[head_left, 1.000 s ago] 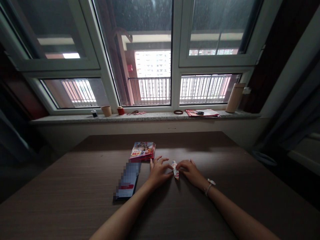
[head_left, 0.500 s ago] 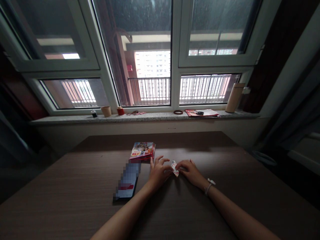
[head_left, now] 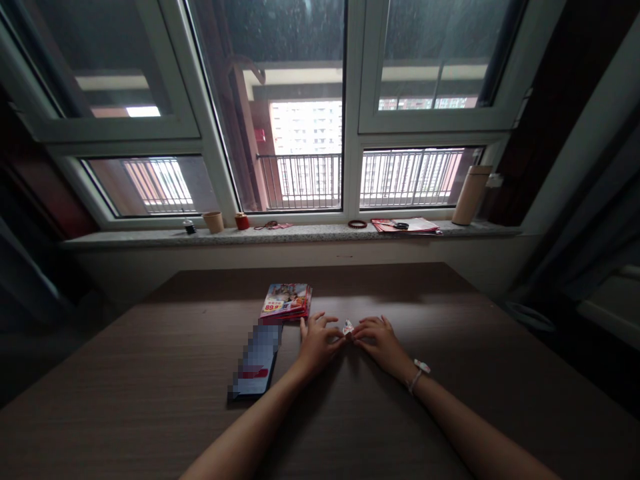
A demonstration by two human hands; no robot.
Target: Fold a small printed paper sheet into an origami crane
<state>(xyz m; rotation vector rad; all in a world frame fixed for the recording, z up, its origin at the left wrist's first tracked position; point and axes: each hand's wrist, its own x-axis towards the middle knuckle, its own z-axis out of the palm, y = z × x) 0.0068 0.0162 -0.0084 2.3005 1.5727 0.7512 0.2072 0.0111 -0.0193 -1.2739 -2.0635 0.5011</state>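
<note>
A small folded piece of printed paper (head_left: 349,327), white with coloured marks, is held just above the brown table (head_left: 165,347) between my two hands. My left hand (head_left: 321,339) pinches its left side with thumb and index finger, the other fingers spread. From the right, my right hand (head_left: 379,339) grips the paper's other side with its fingertips. Part of the paper is hidden by the fingertips. A stack of printed leaflets (head_left: 286,300) lies just beyond my left hand, and a phone (head_left: 257,363) rests left of that wrist.
Along the stone windowsill (head_left: 310,235) stand a paper cup (head_left: 213,222), a small red container (head_left: 242,221), a dark bracelet (head_left: 357,225), scissors (head_left: 400,226) on red and white papers (head_left: 425,227), and a tall beige flask (head_left: 471,195). A small dark bottle (head_left: 189,226) is at the left.
My right hand has shifted slightly, its fingers now closer to my left fingertips. The folded paper has turned and less of its lower part shows. Leaflets and phone stay put.
</note>
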